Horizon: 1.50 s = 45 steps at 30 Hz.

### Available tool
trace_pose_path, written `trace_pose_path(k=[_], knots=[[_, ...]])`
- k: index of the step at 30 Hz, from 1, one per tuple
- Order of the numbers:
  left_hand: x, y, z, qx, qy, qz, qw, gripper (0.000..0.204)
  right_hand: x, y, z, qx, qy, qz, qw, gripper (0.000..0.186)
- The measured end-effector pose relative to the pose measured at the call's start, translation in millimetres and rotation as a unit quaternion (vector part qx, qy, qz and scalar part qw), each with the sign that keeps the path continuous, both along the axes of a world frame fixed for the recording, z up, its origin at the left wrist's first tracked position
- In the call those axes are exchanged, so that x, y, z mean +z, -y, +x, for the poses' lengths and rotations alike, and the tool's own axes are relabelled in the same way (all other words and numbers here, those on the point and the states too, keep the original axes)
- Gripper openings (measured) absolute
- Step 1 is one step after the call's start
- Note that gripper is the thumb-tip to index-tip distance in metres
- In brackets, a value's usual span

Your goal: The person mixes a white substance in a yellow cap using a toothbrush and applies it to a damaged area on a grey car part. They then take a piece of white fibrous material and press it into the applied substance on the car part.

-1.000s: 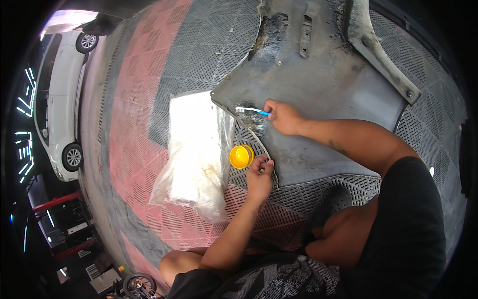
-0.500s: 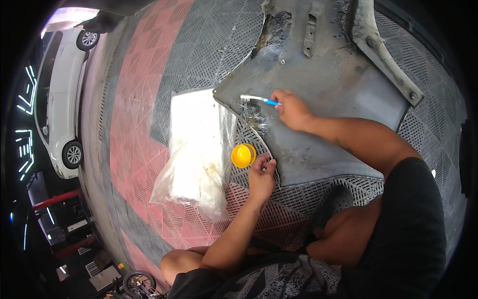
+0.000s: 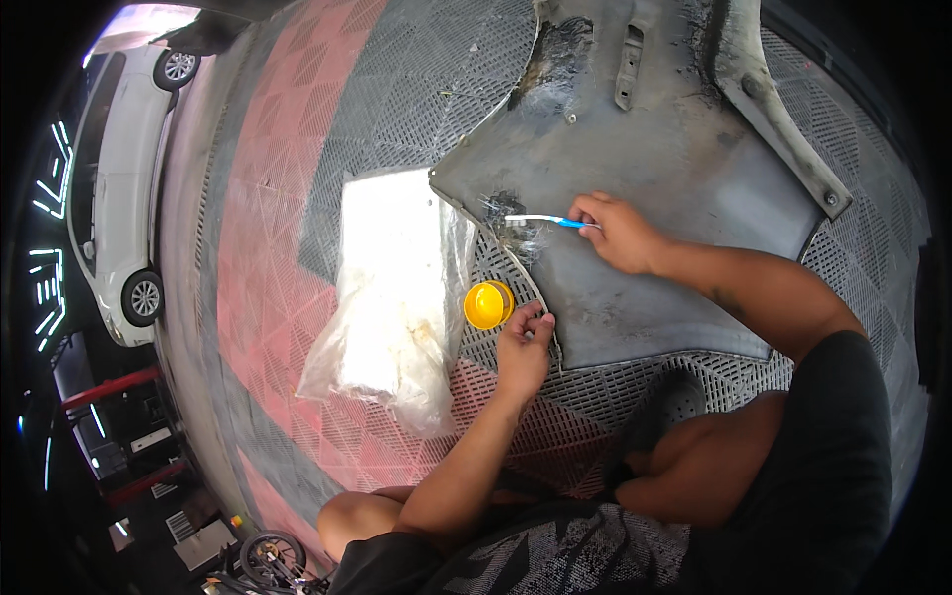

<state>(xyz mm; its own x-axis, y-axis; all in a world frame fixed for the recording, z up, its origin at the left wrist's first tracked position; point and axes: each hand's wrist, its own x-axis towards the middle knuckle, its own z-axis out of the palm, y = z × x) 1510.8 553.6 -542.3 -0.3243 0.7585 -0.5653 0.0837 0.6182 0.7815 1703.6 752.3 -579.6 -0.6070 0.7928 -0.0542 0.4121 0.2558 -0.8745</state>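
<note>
A large grey, scuffed vehicle body panel (image 3: 635,297) lies across the floor in front of me. My right hand (image 3: 623,236) is closed around a blue-and-white toothbrush (image 3: 543,218), its bristle head over a dark, frayed patch (image 3: 511,238) by the panel's left edge. Whether the bristles touch the surface is hard to tell. My left hand (image 3: 524,349) has its fingers curled at the panel's lower left edge, pinching it. Just beside those fingers stands an open yellow tub (image 3: 488,304).
A clear plastic bag with a white sheet (image 3: 387,268) lies left of the tub. Red and grey slotted tiles (image 3: 283,213) cover the floor. A white car (image 3: 124,188) is parked at the far left, and a small-wheeled bike (image 3: 273,560) stands lower left.
My right hand and the toothbrush have moved a little right and nearer to me, from the dark patch's upper end to its middle. The left hand stays at the edge.
</note>
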Motion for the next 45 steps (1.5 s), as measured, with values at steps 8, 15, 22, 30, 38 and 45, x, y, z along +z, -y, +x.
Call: trace_pose_path(k=[8,15,22,30,38,45], knots=[[4.5,-2.0,0.8,0.011,0.015,-0.010,1.000,0.039,-4.0,26.2,27.2,-0.015,0.043,-0.012,0.999,0.024],[3.6,-3.0,1.8,0.002,-0.003,-0.008,1.000,0.038,-3.2,29.9,34.8,-0.002,0.048,0.016,0.999,0.023],[7.2,-4.1,0.9,0.017,0.021,-0.025,0.999,0.038,4.7,25.7,24.6,-0.037,0.081,-0.005,0.996,0.024],[-2.9,-0.5,-2.0,0.013,0.006,-0.005,1.000,0.038,13.9,65.7,15.5,-0.014,0.039,0.017,0.999,0.023],[-6.9,-2.1,-0.6,0.005,0.007,0.008,1.000,0.038,8.0,50.7,9.7,-0.024,0.034,-0.028,0.999,0.023],[6.9,-2.8,1.5,0.020,0.006,-0.014,1.000,0.036,9.5,43.6,9.4,0.009,0.021,-0.023,0.999,0.023]])
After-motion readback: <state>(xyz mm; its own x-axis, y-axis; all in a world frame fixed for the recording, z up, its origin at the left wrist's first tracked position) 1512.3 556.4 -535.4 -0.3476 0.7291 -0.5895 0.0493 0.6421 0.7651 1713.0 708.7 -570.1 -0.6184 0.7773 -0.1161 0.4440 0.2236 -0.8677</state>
